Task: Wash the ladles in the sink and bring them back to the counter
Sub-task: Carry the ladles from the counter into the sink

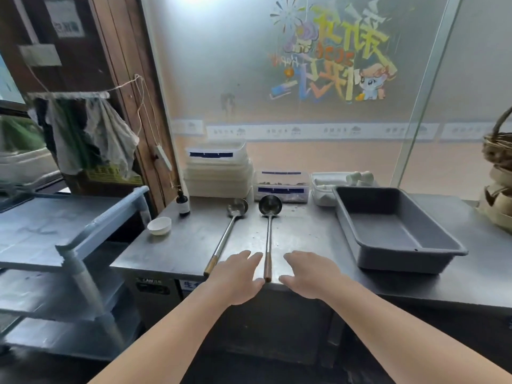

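At the counter's [304,239] front edge: left hand [238,278] and right hand [310,275], fingers loosely spread, holding nothing, either side of one ladle's [268,234] handle. Just left, a second ladle [225,236]. Farther right, a grey tub [393,231].

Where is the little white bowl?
The little white bowl sits on the steel counter near its left edge, just in front of a small dark bottle and left of the two ladles.
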